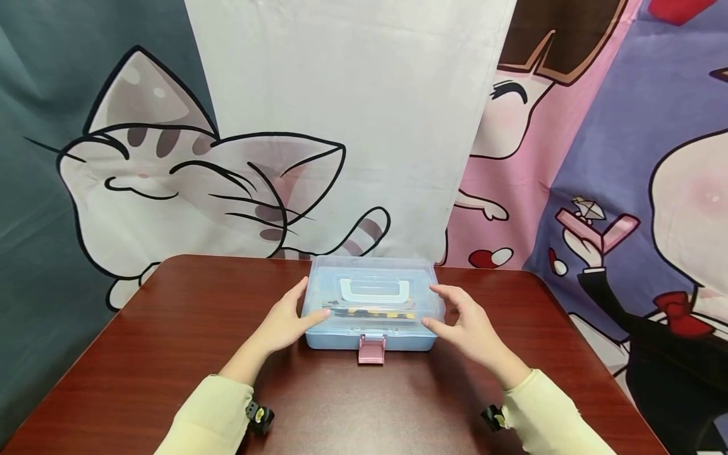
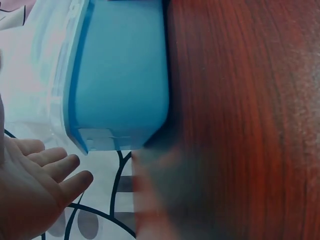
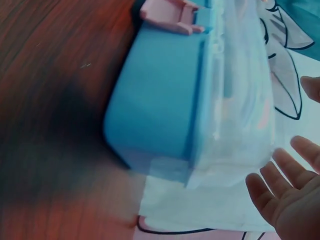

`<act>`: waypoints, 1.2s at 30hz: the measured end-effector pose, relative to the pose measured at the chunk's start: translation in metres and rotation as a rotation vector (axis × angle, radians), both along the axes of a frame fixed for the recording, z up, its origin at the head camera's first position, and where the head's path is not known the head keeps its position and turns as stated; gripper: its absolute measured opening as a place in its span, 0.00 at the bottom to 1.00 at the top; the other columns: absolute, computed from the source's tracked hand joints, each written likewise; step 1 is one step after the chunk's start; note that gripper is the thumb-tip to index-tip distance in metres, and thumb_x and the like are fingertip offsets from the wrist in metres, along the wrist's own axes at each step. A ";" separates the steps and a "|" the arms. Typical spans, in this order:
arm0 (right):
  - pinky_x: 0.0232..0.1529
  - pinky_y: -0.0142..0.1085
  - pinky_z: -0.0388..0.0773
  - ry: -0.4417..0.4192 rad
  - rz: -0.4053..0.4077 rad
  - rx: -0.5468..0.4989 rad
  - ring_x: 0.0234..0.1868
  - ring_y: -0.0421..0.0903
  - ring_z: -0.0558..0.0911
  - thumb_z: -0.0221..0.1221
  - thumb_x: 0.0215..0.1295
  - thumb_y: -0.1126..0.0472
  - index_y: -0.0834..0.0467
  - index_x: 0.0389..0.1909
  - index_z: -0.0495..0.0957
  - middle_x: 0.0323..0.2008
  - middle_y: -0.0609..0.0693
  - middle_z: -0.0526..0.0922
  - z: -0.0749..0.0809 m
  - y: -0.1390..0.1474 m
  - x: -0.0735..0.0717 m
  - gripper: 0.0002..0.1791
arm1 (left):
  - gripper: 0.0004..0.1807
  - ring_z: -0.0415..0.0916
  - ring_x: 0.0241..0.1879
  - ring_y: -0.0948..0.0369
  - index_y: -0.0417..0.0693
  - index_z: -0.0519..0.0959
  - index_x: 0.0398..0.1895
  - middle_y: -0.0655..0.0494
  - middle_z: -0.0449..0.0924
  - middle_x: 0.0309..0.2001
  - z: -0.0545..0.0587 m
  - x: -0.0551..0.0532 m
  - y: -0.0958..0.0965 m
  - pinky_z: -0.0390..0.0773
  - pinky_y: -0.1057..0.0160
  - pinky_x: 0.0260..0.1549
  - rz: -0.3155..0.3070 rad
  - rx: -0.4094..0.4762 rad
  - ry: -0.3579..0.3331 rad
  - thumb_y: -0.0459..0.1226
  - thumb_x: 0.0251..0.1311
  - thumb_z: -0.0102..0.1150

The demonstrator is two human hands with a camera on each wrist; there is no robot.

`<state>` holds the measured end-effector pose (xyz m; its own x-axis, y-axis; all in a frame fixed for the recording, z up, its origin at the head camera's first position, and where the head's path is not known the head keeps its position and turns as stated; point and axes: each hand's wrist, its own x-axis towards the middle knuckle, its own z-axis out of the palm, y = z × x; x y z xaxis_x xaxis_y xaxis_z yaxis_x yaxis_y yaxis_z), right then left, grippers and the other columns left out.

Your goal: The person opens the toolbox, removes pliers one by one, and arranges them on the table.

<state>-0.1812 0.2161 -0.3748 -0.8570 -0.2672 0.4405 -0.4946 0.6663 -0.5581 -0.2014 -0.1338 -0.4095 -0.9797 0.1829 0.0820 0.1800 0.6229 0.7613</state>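
1. FLANKED — A clear-topped box (image 1: 372, 322) sits near the far edge of a reddish-brown table (image 1: 341, 404), before a cartoon backdrop (image 1: 352, 126), 2 bare hands framing its sides.
2. The left hand (image 1: 287, 322) spreads at the box's left end, fingers extended, thumb apart and over the front of the lid (image 1: 372, 289). The right hand (image 1: 467, 323) mirrors it at the right end. Neither grips anything; whether fingertips touch the plastic cannot be told.
3. The blue base (image 2: 120, 70) and see-through lid look like thin, stiff plastic, likely light, though the dark-and-yellow items (image 1: 387, 313) visible inside may add weight and slide if the box tips.
4. Smooth walls suggest a slick surface, calling for even pressure from 2 sides; squeezed hard, the lid seems likelier to crack than bend.
5. A pink latch (image 1: 371, 351) juts forward at the front, apparently unfastened — lifting by the pale handle (image 1: 375, 299) could part lid from base.
6. The surest hold appears to be low on the base, 1 hand per short end; for the lid by itself, its front corners, near the thumbs.
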 end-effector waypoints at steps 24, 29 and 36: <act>0.65 0.55 0.63 -0.275 0.050 0.041 0.67 0.56 0.64 0.73 0.42 0.43 0.63 0.74 0.36 0.73 0.63 0.49 -0.042 0.011 -0.019 0.69 | 0.60 0.53 0.71 0.46 0.38 0.48 0.73 0.39 0.51 0.73 -0.018 0.008 0.000 0.59 0.44 0.67 -0.036 -0.036 0.061 0.51 0.43 0.73; 0.61 0.52 0.68 -0.282 0.075 0.065 0.59 0.52 0.73 0.73 0.41 0.42 0.54 0.75 0.37 0.68 0.58 0.64 -0.047 0.014 -0.023 0.68 | 0.59 0.53 0.71 0.46 0.38 0.48 0.73 0.40 0.51 0.73 -0.017 0.008 0.001 0.59 0.44 0.66 -0.037 -0.027 0.054 0.51 0.44 0.73; 0.53 0.46 0.75 -0.297 0.050 0.098 0.45 0.42 0.79 0.70 0.45 0.39 0.44 0.75 0.40 0.55 0.50 0.79 -0.047 0.014 -0.025 0.62 | 0.60 0.52 0.71 0.46 0.38 0.48 0.74 0.39 0.50 0.73 -0.017 0.009 -0.001 0.59 0.44 0.67 -0.033 -0.019 0.034 0.53 0.44 0.72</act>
<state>-0.2065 0.2296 -0.4217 -0.9291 -0.3410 0.1430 -0.3531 0.7030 -0.6174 -0.1927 -0.1349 -0.4268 -0.9698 0.2170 0.1109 0.2260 0.6305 0.7425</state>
